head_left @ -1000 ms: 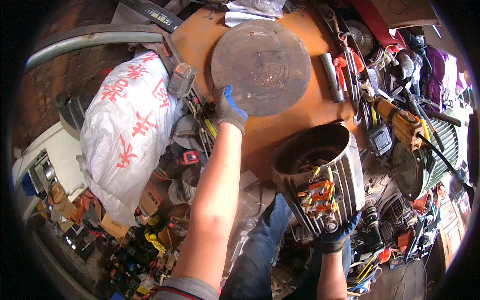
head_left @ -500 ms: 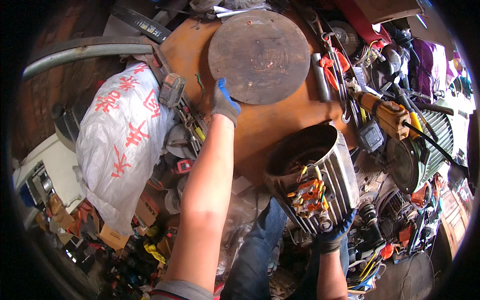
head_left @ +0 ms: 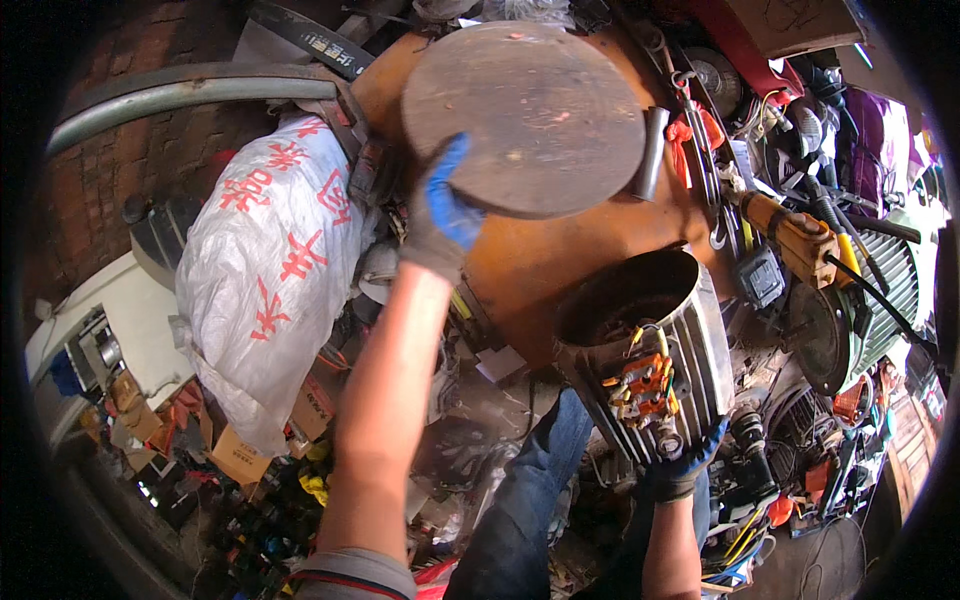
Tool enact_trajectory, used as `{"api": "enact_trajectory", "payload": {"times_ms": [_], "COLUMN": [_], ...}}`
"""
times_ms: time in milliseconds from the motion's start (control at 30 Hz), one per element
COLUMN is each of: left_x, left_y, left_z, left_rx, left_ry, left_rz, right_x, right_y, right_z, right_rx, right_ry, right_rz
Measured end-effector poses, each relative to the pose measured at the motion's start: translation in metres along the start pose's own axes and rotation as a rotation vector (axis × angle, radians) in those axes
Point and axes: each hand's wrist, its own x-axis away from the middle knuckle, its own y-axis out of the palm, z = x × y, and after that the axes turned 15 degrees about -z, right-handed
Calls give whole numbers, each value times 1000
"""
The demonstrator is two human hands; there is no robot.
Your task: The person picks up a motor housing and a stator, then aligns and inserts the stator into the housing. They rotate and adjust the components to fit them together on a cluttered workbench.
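Note:
My left hand (head_left: 446, 212), in a grey and blue glove, is closed on the near left edge of a round wooden board (head_left: 525, 120). The board is tilted and slightly blurred, apparently raised at that side above the orange-brown tabletop (head_left: 550, 255). At the right, my right hand (head_left: 685, 466), gloved alike, grips the lower end of a finned electric motor housing (head_left: 705, 350). The housing leans with its open round end facing up and away. Orange terminals with wires (head_left: 642, 388) show on its side. The fingers of my right hand are partly hidden under the housing.
A white plastic sack (head_left: 275, 280) with red markings stands at the left, under a curved metal bar (head_left: 190, 98). Wrenches (head_left: 706, 165), a metal tube (head_left: 652, 155) and a yellow power tool (head_left: 790, 228) lie at the right. Another finned motor (head_left: 880, 285) is beyond them.
My left hand has drawn the wooden board up and toward me, with more of its fingers now showing on the rim. The view has shifted slightly; my right hand stays on the motor housing.

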Motion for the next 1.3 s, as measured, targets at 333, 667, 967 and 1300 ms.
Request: {"api": "enact_trajectory", "payload": {"times_ms": [333,667,967,1300], "left_x": [1,-110,-107,104], "left_y": [-101,-79,-17,57], "left_z": [228,355,292,-34], "left_rx": [-355,-232,-486,-859], "left_ry": [10,305,264,-363], "left_rz": [-120,204,172,-717], "right_x": [-1,3,-4,-8], "right_y": [-17,-18,-25,-3], "right_z": [15,13,14,2], "right_rx": [116,94,236,-318], "right_ry": [-62,-61,-90,70], "right_rz": [49,61,-41,-67]}}
